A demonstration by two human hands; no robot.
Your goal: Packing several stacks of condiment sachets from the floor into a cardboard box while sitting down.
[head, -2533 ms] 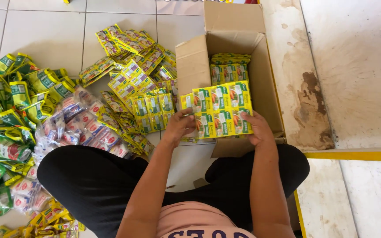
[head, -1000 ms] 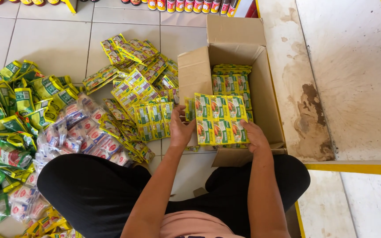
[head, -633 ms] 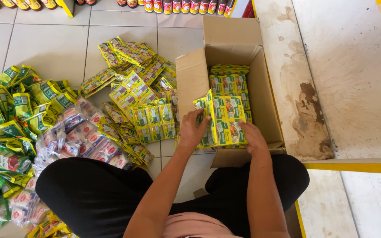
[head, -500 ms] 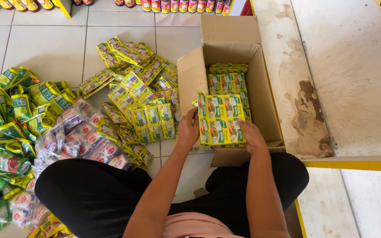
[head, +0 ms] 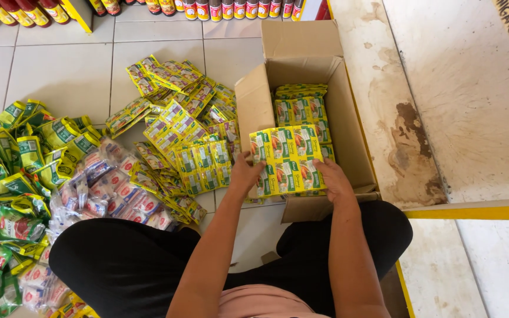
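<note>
Yellow sachet sheet (head: 288, 160) lower in hands (head: 290, 176), inside box (head: 254, 109) now.

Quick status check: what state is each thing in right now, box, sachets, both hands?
Cardboard box: flaps open, partly filled with yellow sachet sheets.
Sachet sheet: held flat over the box opening.
Left hand: gripping the sheet's left edge.
Right hand: gripping its right edge.
Yellow sachet pile: loose on the floor tiles.
Green packet pile: loose, heaped.

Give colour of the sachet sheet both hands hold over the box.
Yellow with green bands, seen in the head view: sachet sheet.
</note>
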